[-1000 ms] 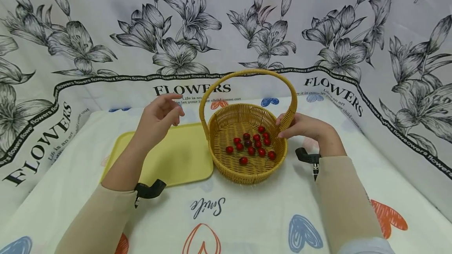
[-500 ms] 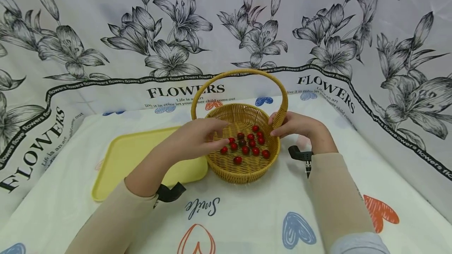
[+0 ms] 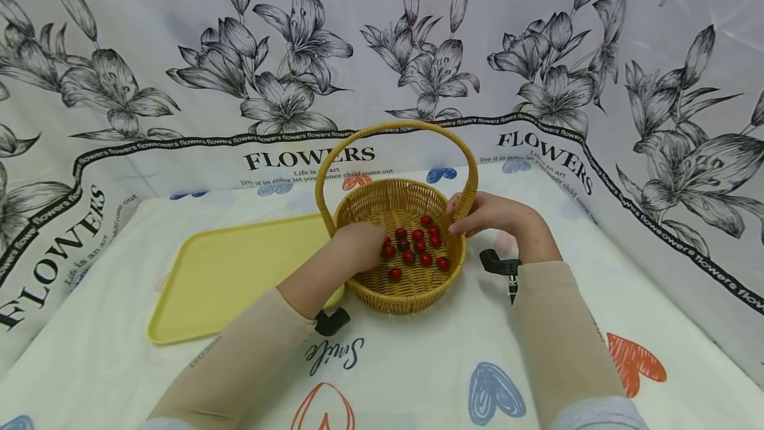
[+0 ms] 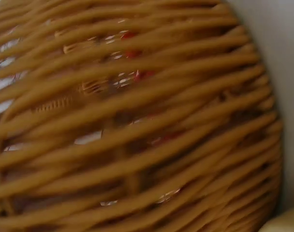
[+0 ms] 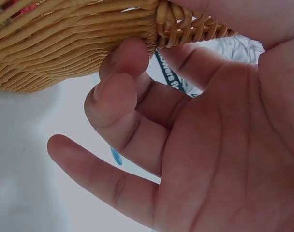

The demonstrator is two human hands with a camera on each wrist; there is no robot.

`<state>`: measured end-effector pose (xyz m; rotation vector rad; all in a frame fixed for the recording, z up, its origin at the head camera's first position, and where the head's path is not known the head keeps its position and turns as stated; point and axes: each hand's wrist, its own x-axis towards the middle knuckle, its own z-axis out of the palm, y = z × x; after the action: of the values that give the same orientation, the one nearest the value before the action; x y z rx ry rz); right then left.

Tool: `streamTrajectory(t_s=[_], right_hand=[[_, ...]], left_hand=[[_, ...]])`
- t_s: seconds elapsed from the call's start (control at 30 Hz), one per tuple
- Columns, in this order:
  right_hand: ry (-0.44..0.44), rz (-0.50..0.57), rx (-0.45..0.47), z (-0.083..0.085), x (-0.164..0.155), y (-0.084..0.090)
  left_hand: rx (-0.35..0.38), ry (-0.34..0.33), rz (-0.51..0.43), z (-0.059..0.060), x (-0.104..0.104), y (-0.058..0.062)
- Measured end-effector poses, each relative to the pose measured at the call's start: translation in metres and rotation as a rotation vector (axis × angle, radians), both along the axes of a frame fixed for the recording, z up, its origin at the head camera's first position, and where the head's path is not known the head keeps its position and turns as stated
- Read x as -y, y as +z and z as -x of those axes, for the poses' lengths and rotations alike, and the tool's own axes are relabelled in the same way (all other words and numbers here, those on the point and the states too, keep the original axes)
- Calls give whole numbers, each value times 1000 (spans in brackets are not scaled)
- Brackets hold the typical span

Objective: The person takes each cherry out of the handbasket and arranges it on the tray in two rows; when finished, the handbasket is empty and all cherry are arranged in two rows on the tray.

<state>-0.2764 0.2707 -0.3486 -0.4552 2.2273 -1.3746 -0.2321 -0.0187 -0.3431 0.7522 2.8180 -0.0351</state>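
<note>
Lily-printed cloth point(image 3: 382, 12) hangs behind a white table point(image 3: 412, 363) patterned with hearts. On it stands an upright wicker basket point(image 3: 400, 300), with red fruits point(image 3: 408, 258) scattered over its floor; just to the left lies a yellow tray point(image 3: 233, 277), partly behind the left forearm. That arm slants forward and inward, and the left hand point(image 3: 361, 246) dips over the near-left rim into the basket, back of the hand up. Its fingers are hidden, so I cannot tell whether they hold anything. The right arm reaches straight forward and bends inward at the wrist; the right hand point(image 3: 492, 213) grips the basket where the handle point(image 3: 396, 126) meets the rim, its little finger stretched clear of the wicker.
</note>
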Motion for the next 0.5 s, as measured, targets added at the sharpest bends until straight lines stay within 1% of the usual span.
streamTrajectory(t_s=[0.13,0.27,0.33,0.43,0.5], right_hand=[[5,4,-9,0,3,0],[3,3,-14,0,4,0],[1,-1,-17,0,3,-1],[-2,10,-12,1,3,-2],[-1,19,-11,2,2,-4]], left_hand=[[-14,24,23,1,-2,-11],[-49,26,17,2,-2,-16],[-61,26,-16,2,0,-16],[-100,4,-75,-2,7,-10],[-122,-39,-144,-7,15,-3]])
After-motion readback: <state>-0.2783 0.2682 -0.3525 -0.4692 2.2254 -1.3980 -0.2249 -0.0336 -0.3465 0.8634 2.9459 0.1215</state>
